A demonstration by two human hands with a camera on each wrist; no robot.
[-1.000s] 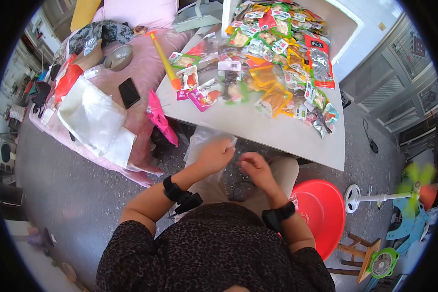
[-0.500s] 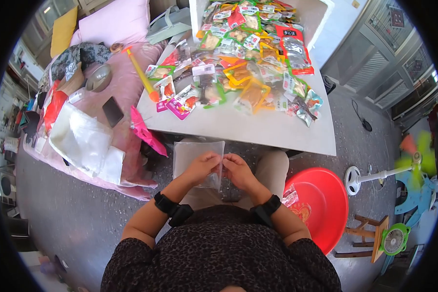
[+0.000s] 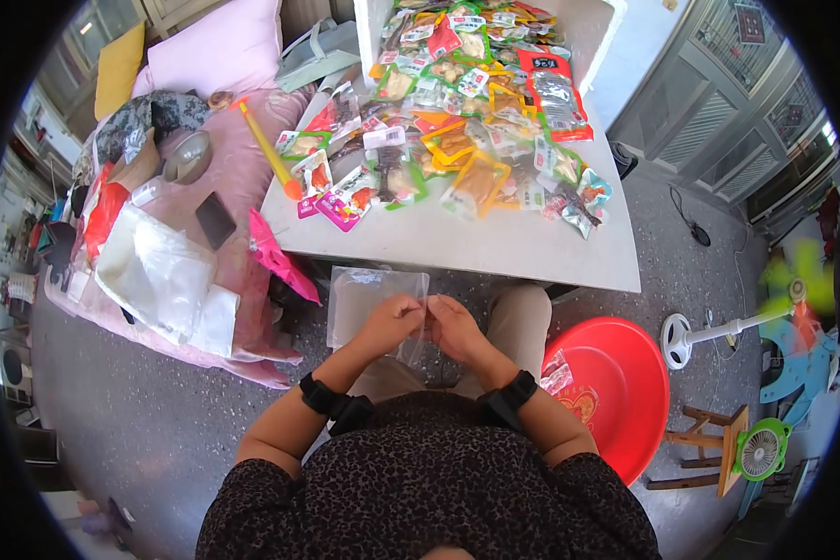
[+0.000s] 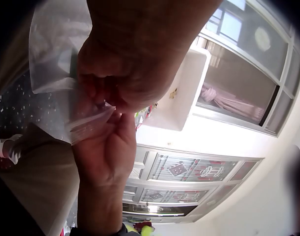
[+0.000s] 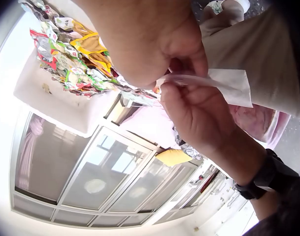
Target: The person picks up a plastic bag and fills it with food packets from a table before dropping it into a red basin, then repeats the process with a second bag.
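A clear plastic bag [image 3: 353,297] hangs between my two hands over the lap, spread flat to the left. My left hand [image 3: 392,322] pinches its edge with thumb and fingertips. Right beside it my right hand [image 3: 455,329] pinches the same edge, the two sets of fingertips almost meeting. In the left wrist view a pointed fold of the bag [image 4: 93,120] sticks out between the fingers. The right wrist view shows the bag [image 5: 233,83] edge-on, running out past the left palm.
Many colourful food packets [image 3: 457,140] lie heaped on the white table [image 3: 420,247], spilling from a white foam box [image 3: 607,28]. A red basin [image 3: 630,401] with a packet inside stands at right. On the pink-covered bed lie white plastic sheets [image 3: 159,271] and a phone [image 3: 216,220].
Both hands have come together at the bag's edge, and the bag has been spread out flat. The head view has shifted; in the last half second the hands hardly moved.
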